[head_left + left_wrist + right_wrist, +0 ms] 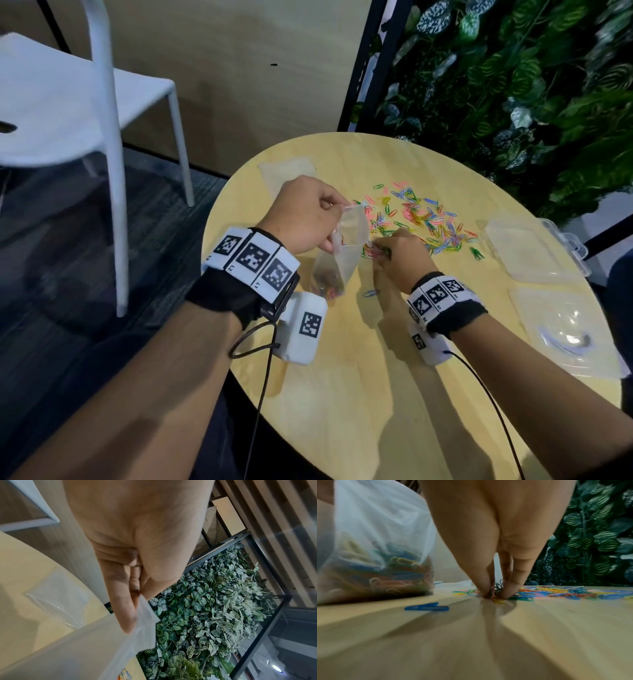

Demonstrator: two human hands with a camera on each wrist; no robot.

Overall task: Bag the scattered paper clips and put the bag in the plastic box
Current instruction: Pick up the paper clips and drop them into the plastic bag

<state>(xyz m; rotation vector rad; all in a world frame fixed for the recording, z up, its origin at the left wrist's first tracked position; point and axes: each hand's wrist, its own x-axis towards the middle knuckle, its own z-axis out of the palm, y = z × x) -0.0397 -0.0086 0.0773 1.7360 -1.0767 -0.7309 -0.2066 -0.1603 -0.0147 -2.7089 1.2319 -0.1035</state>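
Observation:
My left hand pinches the rim of a clear plastic bag, holding it upright with its mouth open; several coloured paper clips lie in its bottom. The bag's rim shows between thumb and fingers in the left wrist view. My right hand is just right of the bag, its fingertips pinching a small bunch of paper clips against the table. Many coloured clips lie scattered beyond the hands. One blue clip lies alone near the bag. The clear plastic box sits at the right.
The round wooden table has a spare clear bag lying flat at its far left and a clear lid near the right edge. A white chair stands to the left. A leafy plant wall rises behind.

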